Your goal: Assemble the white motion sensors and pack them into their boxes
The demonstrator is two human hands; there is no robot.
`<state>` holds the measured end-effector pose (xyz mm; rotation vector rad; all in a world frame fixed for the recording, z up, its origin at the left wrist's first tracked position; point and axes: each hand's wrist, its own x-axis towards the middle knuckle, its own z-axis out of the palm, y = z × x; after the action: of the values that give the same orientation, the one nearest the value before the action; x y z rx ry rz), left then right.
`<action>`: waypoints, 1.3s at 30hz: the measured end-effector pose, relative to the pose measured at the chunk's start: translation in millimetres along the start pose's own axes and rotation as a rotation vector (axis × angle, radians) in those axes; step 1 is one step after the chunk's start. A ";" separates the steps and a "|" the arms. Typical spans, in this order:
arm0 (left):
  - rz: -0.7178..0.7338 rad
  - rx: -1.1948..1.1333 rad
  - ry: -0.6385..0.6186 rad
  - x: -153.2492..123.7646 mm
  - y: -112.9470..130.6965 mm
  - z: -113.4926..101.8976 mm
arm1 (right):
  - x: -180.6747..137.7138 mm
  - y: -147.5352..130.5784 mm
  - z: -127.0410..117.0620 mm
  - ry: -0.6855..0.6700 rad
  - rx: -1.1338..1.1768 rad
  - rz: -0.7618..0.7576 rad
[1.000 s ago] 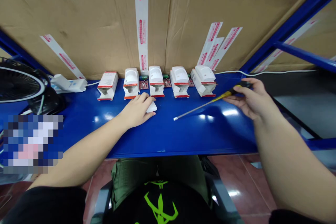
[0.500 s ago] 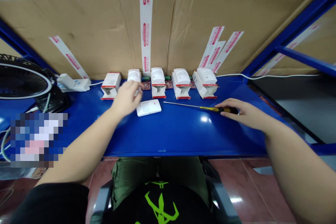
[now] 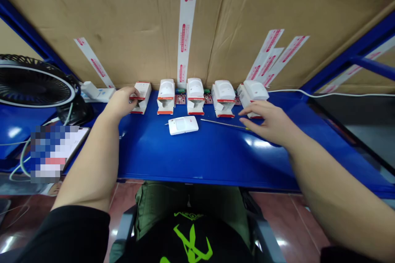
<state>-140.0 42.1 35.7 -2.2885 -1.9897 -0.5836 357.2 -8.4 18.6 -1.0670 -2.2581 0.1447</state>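
My left hand [image 3: 120, 102] is closed on the left side of a small white-and-red cardboard box [image 3: 143, 90], the leftmost in the row; some fingertips are hidden against it. My right hand [image 3: 270, 121] is open, fingers stretched leftward, over a long screwdriver [image 3: 220, 123] lying on the blue table. The hand covers the screwdriver's handle, and its fingers overlap the front of the rightmost box. A white sensor housing [image 3: 184, 125] lies in the middle of the table, left of the screwdriver's tip.
Several opened boxes with white sensor housings [image 3: 195, 87] on top stand along the back, with red circuit boards [image 3: 180, 99] between them. A black fan [image 3: 33, 84], a power strip [image 3: 106, 93] and a phone [image 3: 74, 144] are at left. Cardboard [image 3: 138, 37] lines the back.
My left hand has moved left to the leftmost box. My right hand has let go of the screwdriver handle and lifted toward the rightmost box. The view has shifted slightly.
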 end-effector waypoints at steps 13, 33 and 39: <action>-0.089 -0.023 -0.009 4.0 -0.2 12.3 | 97.3 -98.0 66.3 -0.286 0.106 -0.232; 0.466 -0.365 0.625 -43.4 106.0 16.6 | 120.9 -125.8 100.6 0.237 0.542 -0.106; 0.616 -0.233 0.412 -46.2 105.3 15.7 | 87.1 -88.0 78.8 0.219 0.678 0.024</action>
<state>-39.2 -14.9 28.1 -2.4571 -1.0089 -1.1322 211.9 9.1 29.6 -0.6976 -1.7884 0.7099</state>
